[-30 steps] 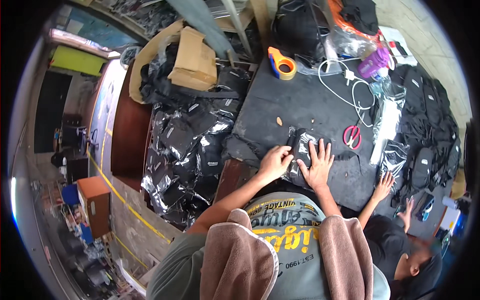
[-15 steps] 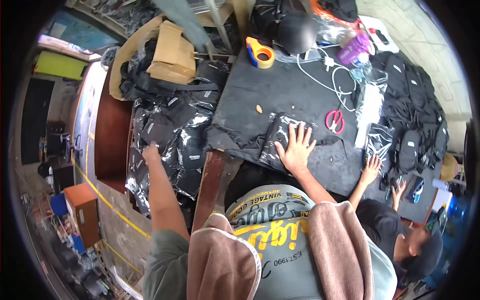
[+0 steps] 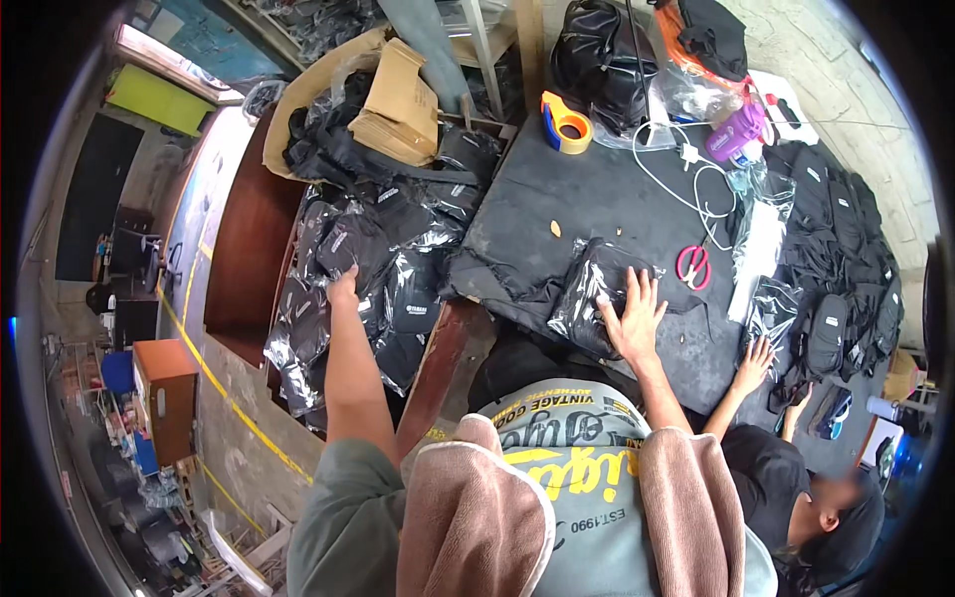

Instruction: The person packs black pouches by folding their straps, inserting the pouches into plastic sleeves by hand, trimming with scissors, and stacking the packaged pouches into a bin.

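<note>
My right hand (image 3: 633,320) lies flat with fingers spread on a black pouch in a clear plastic bag (image 3: 595,298), near the front of the dark table (image 3: 597,189). My left arm reaches out to the left. My left hand (image 3: 343,289) rests on top of a heap of bagged black pouches (image 3: 398,269) beside the table. Its fingers curl down into the heap and are hidden, so a grip cannot be made out.
Red-handled scissors (image 3: 693,265), a white cable (image 3: 686,174), an orange tape dispenser (image 3: 565,123) and a purple bottle (image 3: 734,139) lie on the table. Black pouches (image 3: 846,269) fill the right side. Another person's hand (image 3: 756,363) rests at the table's front right. Cardboard (image 3: 398,104) sits behind the heap.
My left hand left the bagged pouch on the table and swung out left onto the heap. My right hand stayed pressed on the pouch.
</note>
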Motion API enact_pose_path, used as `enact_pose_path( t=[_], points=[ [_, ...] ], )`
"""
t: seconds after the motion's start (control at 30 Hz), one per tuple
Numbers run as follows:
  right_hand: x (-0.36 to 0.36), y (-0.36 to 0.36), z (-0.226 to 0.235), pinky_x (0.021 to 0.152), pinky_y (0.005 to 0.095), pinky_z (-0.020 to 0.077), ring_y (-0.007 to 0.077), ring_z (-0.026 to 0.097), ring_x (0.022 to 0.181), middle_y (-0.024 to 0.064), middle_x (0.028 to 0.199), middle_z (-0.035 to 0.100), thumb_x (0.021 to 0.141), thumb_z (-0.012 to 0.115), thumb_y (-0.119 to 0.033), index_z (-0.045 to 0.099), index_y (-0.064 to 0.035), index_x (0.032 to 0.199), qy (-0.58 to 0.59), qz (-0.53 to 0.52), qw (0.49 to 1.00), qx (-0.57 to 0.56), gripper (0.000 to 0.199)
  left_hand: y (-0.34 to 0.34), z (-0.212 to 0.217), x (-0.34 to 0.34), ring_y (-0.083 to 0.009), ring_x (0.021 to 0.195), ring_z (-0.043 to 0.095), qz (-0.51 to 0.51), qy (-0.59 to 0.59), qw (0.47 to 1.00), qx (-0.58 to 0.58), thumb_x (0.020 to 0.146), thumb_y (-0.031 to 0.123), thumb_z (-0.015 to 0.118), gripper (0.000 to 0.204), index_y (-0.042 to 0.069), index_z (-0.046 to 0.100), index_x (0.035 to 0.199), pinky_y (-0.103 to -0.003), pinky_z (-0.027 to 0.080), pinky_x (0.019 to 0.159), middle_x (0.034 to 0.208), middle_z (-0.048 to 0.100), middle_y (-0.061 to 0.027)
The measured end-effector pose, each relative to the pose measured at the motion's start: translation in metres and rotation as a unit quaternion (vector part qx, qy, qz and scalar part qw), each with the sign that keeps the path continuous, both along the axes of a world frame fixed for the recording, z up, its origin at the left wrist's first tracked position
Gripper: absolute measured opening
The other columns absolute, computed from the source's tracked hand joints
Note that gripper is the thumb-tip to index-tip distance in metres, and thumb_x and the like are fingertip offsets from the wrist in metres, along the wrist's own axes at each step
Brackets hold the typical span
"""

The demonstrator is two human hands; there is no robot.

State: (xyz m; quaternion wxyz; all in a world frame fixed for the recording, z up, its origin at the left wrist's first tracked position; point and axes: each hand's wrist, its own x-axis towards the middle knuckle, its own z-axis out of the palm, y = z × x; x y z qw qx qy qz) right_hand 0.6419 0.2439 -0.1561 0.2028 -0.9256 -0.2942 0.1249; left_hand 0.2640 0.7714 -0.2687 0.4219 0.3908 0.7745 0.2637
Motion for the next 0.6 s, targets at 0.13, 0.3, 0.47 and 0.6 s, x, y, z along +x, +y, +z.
enact_pose_path(
  t=[0.13, 0.3, 0.47, 0.6],
  points=[
    [-0.008, -0.001, 0.017, 0.122, 0.073, 0.0184, 0.0446, 0.028, 0.157, 0.0248, 0.165, 0.038, 0.095, 0.074, -0.048, 0.045, -0.0069, 0.158, -0.094, -0.006, 0.995, 0.042, 0.081, -0.05, 0.042, 0.038, -0.0286, 0.115, 0.067, 0.001, -0.116, 0.987, -0.113, 0.088, 0.028, 0.088, 0.061, 0.0, 0.065, 0.136, -0.044, 0.055, 0.087, 0.136, 0.068, -0.0159],
    [-0.027, 0.037, 0.07, 0.107, 0.0469, 0.0498, 0.0405, 0.064, 0.122, 0.022, 0.132, 0.067, 0.096, 0.076, -0.027, 0.068, -0.0003, 0.128, 0.019, 0.015, 0.966, 0.258, 0.042, -0.164, 0.148, 0.065, -0.0281, 0.122, 0.066, -0.16, -0.401, 0.902, 0.017, 0.099, 0.01, 0.073, 0.059, 0.004, 0.048, 0.153, -0.044, 0.056, 0.103, 0.137, 0.066, -0.0133],
    [-0.042, 0.063, 0.083, 0.107, 0.0359, 0.0492, 0.0218, 0.062, 0.124, 0.0158, 0.137, 0.065, 0.104, 0.071, -0.038, 0.05, -0.003, 0.155, 0.353, -0.141, 0.843, 0.382, 0.065, -0.246, 0.177, 0.145, -0.0251, 0.131, 0.059, -0.465, -0.444, 0.761, -0.091, 0.093, -0.001, 0.074, 0.066, 0.004, 0.045, 0.152, -0.043, 0.049, 0.113, 0.142, 0.06, -0.0117],
    [-0.029, 0.027, 0.065, 0.115, 0.0372, 0.0443, 0.0247, 0.058, 0.134, 0.0182, 0.148, 0.061, 0.103, 0.072, -0.029, 0.047, 0.0015, 0.156, 0.196, -0.218, 0.888, 0.355, 0.067, -0.301, 0.159, 0.224, -0.0218, 0.129, 0.06, -0.635, -0.393, 0.648, -0.153, 0.094, 0.003, 0.079, 0.069, -0.001, 0.044, 0.153, -0.037, 0.051, 0.11, 0.143, 0.06, -0.0135]
  ],
)
